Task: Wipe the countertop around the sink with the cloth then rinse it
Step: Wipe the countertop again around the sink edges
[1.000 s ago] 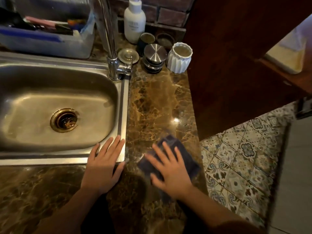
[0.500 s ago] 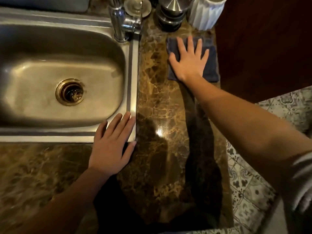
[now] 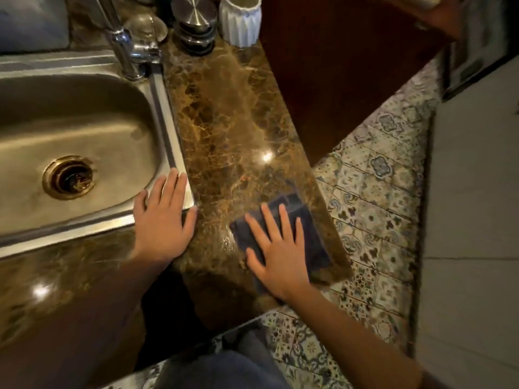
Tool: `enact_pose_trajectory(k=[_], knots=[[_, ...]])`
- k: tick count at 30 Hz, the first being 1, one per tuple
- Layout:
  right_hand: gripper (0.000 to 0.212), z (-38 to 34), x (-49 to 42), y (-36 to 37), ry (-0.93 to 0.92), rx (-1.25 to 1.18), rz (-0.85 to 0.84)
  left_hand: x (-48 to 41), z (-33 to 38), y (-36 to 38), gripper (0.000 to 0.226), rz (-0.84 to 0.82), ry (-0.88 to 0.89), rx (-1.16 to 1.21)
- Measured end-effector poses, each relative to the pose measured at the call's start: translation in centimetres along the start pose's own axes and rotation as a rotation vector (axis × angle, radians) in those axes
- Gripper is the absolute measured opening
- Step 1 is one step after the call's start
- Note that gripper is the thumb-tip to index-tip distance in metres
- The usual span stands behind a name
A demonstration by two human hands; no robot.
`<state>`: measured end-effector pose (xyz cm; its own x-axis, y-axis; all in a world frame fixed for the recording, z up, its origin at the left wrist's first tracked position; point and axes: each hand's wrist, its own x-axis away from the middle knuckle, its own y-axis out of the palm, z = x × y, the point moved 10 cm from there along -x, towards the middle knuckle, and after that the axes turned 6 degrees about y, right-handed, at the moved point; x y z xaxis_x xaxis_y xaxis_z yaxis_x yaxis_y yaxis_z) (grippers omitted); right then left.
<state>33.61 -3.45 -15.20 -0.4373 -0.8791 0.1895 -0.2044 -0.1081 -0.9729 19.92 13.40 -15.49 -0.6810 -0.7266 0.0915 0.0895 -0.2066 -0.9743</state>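
A dark blue cloth (image 3: 306, 226) lies flat on the brown marble countertop (image 3: 230, 113), near its front right corner. My right hand (image 3: 276, 248) presses down on the cloth with fingers spread. My left hand (image 3: 163, 217) rests flat, fingers apart, on the front right corner of the steel sink rim (image 3: 168, 124), holding nothing. The sink basin with its brass drain (image 3: 67, 176) is to the left. The tap (image 3: 126, 49) stands at the back corner of the sink.
A stack of metal lids (image 3: 193, 18) and a white ribbed cup (image 3: 241, 21) stand at the back of the counter strip. A dark wooden panel (image 3: 337, 66) borders the right side. Patterned floor tiles (image 3: 379, 192) lie beyond the counter edge.
My right hand has slid the cloth from the back of the counter, near the white cup, toward the front edge. My left hand has stayed on the sink rim.
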Motion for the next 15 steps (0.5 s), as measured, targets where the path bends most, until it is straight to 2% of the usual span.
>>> enact_pose_trajectory(k=[3,6,10,15], knots=[[0.065,-0.7,6.3,1.8,0.074,0.009,-0.059,0.0,0.2,0.1,0.066,-0.022,0.016,-0.007],[0.066,-0.9,7.6,2.3,0.136,0.028,-0.074,0.7,0.5,0.7,0.068,-0.092,0.085,-0.056],[0.067,-0.8,5.3,1.7,0.166,0.026,-0.071,6.4,2.0,2.0,0.069,-0.137,0.241,-0.08],[0.065,0.2,-2.9,-0.5,0.196,0.029,-0.009,9.6,2.3,2.5,0.066,-0.187,0.244,-0.072]])
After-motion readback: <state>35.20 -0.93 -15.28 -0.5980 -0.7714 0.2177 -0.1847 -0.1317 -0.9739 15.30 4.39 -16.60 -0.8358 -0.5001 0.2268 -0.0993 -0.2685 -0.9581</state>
